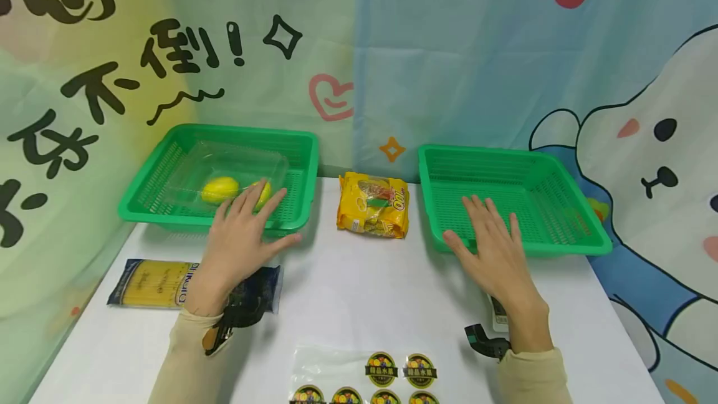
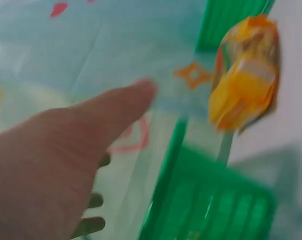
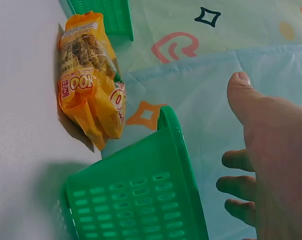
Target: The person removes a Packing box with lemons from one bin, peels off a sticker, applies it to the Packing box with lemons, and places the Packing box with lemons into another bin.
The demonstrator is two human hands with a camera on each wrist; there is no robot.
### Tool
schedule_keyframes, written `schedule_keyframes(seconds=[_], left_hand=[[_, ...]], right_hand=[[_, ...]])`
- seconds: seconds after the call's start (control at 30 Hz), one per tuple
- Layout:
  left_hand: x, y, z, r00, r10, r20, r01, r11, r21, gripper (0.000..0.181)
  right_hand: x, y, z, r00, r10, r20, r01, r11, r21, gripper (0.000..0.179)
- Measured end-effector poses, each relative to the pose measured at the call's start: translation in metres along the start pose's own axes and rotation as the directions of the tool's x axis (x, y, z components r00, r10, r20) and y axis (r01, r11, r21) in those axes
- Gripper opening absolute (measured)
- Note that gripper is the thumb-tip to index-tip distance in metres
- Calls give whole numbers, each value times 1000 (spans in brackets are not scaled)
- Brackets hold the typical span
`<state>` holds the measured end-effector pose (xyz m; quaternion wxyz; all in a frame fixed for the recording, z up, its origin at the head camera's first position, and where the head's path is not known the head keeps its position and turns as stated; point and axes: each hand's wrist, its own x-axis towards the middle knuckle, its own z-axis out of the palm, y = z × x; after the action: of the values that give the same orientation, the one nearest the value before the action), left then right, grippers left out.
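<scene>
My left hand (image 1: 238, 235), fingers spread, is over the near edge of the left green basket (image 1: 247, 131) and holds nothing. Inside that basket lies a clear plastic clamshell box (image 1: 247, 158) with a yellow lemon (image 1: 220, 190) and another lemon (image 1: 263, 196), partly covered by my fingers. Over the front rim of the right green basket (image 1: 561, 248) is my right hand (image 1: 496, 254), its fingers extended and nothing in its grasp. In the right wrist view the thumb (image 3: 241, 97) stands apart from the fingers. Whether either hand touches a basket, I cannot tell.
Between the baskets sits a yellow noodle packet (image 1: 374, 204). A pasta pack (image 1: 154, 282) lies under my left forearm. At the front is a sheet of round fruit stickers (image 1: 331, 363). A small device (image 1: 498, 313) is partly hidden by my right wrist. A printed curtain hangs behind.
</scene>
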<state>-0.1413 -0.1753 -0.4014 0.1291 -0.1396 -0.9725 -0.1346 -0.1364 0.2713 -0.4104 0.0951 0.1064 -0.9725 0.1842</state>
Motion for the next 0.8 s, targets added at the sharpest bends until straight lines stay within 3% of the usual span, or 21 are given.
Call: schedule_keyframes(seconds=[0.13, 0.23, 0.33, 0.57, 0.8], left_hand=[[-6, -29, -16, 993, -94, 72, 96, 995, -28, 95], [-12, -49, -25, 986, -146, 77, 150, 987, -50, 92], [-18, -61, -31, 985, -161, 68, 165, 984, -60, 86], [-27, -74, -34, 980, -187, 73, 191, 980, -57, 73], [-24, -71, -31, 974, -206, 89, 210, 977, -35, 66]], right_hand=[[-1, 0, 0, 1000, -3, -3, 3, 1000, 5, 80], [-1, 0, 0, 1000, -6, -3, 6, 1000, 2, 80], [-1, 0, 1, 1000, -10, -4, 10, 1000, 3, 79], [0, -4, 2, 1000, -23, -13, 23, 1000, 6, 79], [2, -14, 5, 998, -42, -39, 43, 998, 36, 78]])
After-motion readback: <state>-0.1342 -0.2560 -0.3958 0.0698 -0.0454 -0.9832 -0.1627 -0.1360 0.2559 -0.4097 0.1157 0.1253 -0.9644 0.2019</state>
